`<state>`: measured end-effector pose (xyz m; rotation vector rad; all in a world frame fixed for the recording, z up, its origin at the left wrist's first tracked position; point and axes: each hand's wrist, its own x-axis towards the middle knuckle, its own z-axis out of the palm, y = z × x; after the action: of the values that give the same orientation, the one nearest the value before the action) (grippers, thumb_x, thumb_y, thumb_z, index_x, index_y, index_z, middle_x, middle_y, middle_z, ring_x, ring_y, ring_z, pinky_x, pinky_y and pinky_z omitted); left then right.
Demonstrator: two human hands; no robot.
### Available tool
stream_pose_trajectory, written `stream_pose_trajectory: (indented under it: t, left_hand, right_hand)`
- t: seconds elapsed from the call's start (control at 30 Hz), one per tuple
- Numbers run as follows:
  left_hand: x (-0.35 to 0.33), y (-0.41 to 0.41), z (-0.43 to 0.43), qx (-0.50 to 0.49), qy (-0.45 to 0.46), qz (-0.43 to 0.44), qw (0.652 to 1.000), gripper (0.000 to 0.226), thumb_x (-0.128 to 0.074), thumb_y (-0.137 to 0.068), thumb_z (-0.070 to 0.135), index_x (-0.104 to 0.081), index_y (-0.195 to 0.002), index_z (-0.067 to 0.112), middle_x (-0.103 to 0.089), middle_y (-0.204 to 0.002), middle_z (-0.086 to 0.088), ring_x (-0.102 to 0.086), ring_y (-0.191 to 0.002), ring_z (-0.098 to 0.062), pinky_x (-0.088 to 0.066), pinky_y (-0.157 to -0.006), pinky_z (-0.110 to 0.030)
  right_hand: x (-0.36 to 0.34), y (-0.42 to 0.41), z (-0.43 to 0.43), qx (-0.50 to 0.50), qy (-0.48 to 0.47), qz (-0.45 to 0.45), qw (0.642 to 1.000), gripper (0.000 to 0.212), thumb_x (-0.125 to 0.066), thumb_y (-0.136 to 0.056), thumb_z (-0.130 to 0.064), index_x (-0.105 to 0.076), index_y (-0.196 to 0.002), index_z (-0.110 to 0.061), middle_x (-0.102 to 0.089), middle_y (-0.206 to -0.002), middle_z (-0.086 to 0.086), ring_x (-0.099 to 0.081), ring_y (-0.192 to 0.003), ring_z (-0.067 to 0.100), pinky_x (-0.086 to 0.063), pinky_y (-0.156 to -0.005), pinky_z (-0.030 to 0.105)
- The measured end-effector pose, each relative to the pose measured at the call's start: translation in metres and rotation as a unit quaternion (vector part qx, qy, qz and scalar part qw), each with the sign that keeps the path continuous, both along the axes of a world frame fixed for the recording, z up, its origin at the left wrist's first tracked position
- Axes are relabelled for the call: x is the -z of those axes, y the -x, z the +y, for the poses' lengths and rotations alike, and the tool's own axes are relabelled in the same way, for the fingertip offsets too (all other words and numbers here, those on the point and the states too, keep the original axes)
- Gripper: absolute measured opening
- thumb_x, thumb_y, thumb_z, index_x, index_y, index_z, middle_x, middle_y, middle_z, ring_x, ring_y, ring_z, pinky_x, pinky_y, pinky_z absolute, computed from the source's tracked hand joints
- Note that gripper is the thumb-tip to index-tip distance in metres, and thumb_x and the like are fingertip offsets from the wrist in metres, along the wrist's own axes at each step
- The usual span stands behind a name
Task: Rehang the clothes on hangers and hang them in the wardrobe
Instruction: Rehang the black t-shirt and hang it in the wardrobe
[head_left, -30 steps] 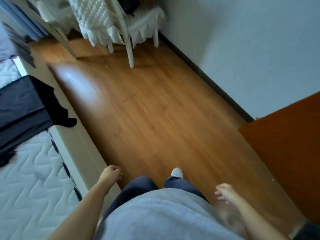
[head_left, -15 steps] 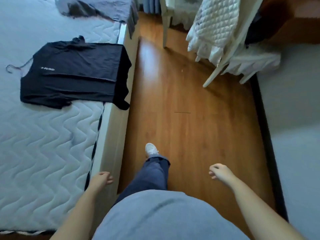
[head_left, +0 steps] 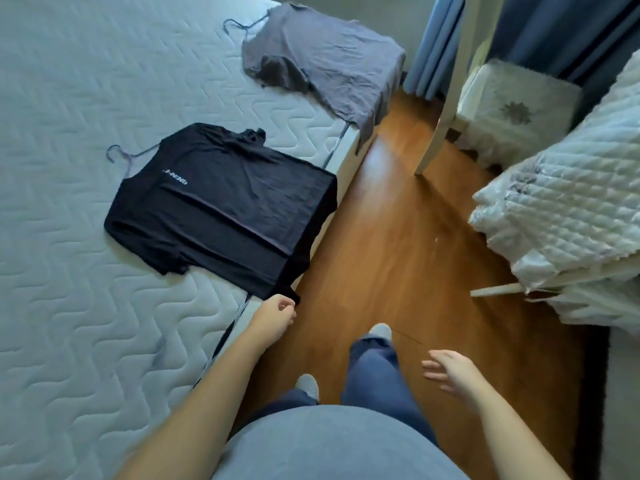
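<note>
A black T-shirt (head_left: 221, 206) lies flat on the white quilted mattress (head_left: 69, 289), its hem hanging over the bed edge. The hook of a thin hanger (head_left: 117, 155) pokes out at its collar. Farther back lies a grey T-shirt (head_left: 329, 60), also with a hanger hook (head_left: 235, 24) at its collar. My left hand (head_left: 273, 317) hovers with loosely curled fingers right beside the black shirt's hanging corner; contact is unclear. My right hand (head_left: 450, 374) is held over the wooden floor with fingers spread, holding nothing. No wardrobe is in view.
A strip of wooden floor (head_left: 398, 237) runs between the bed and a white frame (head_left: 443, 98) draped with white quilted fabric (head_left: 561, 202) on the right. A white covered stool (head_left: 519, 109) and blue curtains (head_left: 554, 29) stand at the back.
I have walked forward along the bed and turned toward it. My left hand has risen to the black shirt's hanging corner. My right hand's fingers have spread.
</note>
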<state>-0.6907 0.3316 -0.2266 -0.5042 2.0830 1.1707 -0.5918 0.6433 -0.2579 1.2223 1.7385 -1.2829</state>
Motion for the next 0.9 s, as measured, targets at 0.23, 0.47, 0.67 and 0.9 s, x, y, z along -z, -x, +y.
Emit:
stream_pose_trajectory:
  t: [0.23,0.47,0.67,0.9]
  left_hand:
    - [0.015,0.067,-0.02,-0.185,0.112,-0.054,0.975,0.014,-0.04,-0.091,0.011,-0.054,-0.094,0.012,-0.063,-0.098,-0.014,-0.06,-0.096,-0.033,-0.046,-0.08,-0.037]
    - [0.011,0.113,0.0,-0.404,0.067,-0.043,0.911,0.015,-0.04,-0.093,0.006,-0.055,-0.097,0.007,-0.06,-0.086,-0.009,-0.058,-0.083,-0.027,-0.045,-0.075,-0.032]
    - [0.035,0.129,-0.02,-0.546,0.068,-0.09,0.83,0.017,-0.044,-0.09,0.003,-0.058,-0.099,0.001,-0.059,-0.079,-0.01,-0.057,-0.073,-0.025,-0.044,-0.062,-0.03]
    - [0.066,0.201,-0.109,-0.533,0.066,-0.14,0.832,0.021,-0.039,-0.089,0.007,-0.058,-0.098,0.008,-0.061,-0.085,-0.009,-0.057,-0.079,-0.025,-0.045,-0.078,-0.034]
  right_hand:
    - [0.013,0.194,0.054,-0.085,-0.009,-0.021,0.996,0.032,-0.037,-0.097,-0.012,-0.046,-0.124,0.002,-0.057,-0.122,0.022,-0.055,-0.074,0.024,-0.034,-0.063,0.027]
    - [-0.017,0.423,0.017,-0.307,-0.054,0.045,0.949,0.03,-0.04,-0.095,-0.001,-0.046,-0.119,0.015,-0.055,-0.079,0.019,-0.053,-0.062,0.02,-0.044,-0.031,0.016]
    - [-0.028,0.524,-0.098,-0.469,-0.036,0.05,0.881,0.009,-0.041,-0.093,-0.005,-0.05,-0.093,-0.004,-0.057,-0.091,0.016,-0.051,-0.059,0.017,-0.034,-0.031,0.01]
    - [0.002,0.59,-0.219,-0.564,-0.024,0.025,0.825,0.015,-0.041,-0.094,-0.006,-0.054,-0.101,-0.004,-0.059,-0.083,0.011,-0.052,-0.064,0.019,-0.047,-0.056,0.019]
